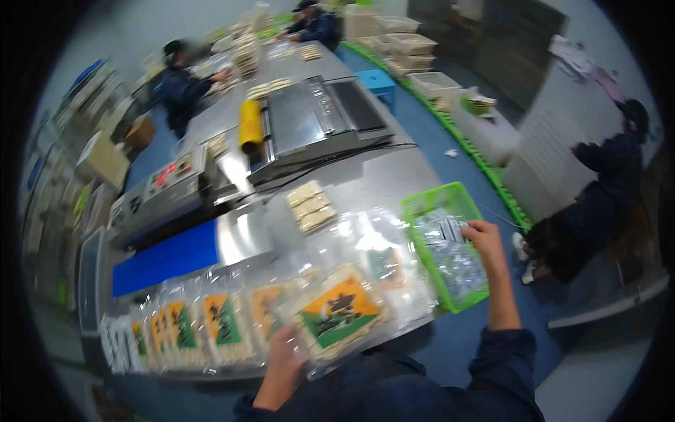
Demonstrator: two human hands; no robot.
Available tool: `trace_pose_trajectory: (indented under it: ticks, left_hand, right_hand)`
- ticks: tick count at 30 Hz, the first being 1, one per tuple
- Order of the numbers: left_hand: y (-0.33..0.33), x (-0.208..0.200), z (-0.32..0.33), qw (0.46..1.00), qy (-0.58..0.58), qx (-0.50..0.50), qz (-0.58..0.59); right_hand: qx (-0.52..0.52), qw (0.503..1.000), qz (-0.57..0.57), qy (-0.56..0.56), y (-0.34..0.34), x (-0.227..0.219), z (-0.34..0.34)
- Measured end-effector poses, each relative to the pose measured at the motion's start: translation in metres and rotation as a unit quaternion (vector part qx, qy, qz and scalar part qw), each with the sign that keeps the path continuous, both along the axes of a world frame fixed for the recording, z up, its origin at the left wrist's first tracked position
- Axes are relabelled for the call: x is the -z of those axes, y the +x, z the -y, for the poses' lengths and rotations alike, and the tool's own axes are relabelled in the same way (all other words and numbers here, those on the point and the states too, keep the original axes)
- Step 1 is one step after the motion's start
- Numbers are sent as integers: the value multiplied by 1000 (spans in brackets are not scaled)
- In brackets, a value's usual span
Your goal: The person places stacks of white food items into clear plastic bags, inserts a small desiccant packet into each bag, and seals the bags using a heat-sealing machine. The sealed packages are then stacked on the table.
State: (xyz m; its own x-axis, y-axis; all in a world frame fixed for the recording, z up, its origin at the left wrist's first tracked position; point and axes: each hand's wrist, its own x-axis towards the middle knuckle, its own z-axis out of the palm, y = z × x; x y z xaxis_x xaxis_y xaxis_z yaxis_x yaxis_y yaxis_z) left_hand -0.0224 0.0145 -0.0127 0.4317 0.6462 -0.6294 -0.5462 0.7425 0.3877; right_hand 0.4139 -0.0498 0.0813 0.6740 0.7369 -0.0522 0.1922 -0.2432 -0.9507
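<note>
I have the left hand [285, 359] gripping a filled bag [339, 314] at the near edge of the table [387, 172] and the right hand [484, 243] pinching a striped packet [451, 230] at the green basket [439, 197], plenty more there, with packed bags [226, 327] lined up leftward, sealed or not I cannot tell.

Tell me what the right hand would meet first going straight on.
Beyond the striped packet it holds, the right hand would likely meet the small clear packets in the green basket; depth is unclear.
</note>
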Motion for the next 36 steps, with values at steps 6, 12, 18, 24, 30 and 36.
trace_pose_trajectory:
  ticks: [6,12,18,24,30,36]
  left_hand:
    - [-24,-35,19,992,-1,7,130]
    - [-69,-37,27,980,35,-14,197]
    - [-93,-36,49,976,17,-31,215]
    - [-145,-40,65,951,47,-97,291]
    - [-234,-64,60,950,77,-237,186]
    - [-398,-18,-2,868,208,-433,-123]
  right_hand:
    - [-268,961,-27,-68,-166,-30,-42]
    - [-284,956,-32,-59,-190,-39,-77]
    - [-570,808,90,-116,-266,-38,-110]
    - [-671,722,108,-128,-345,-39,-127]
    - [-469,883,2,32,-374,-31,-132]
    - [-253,965,14,-64,-283,52,-73]
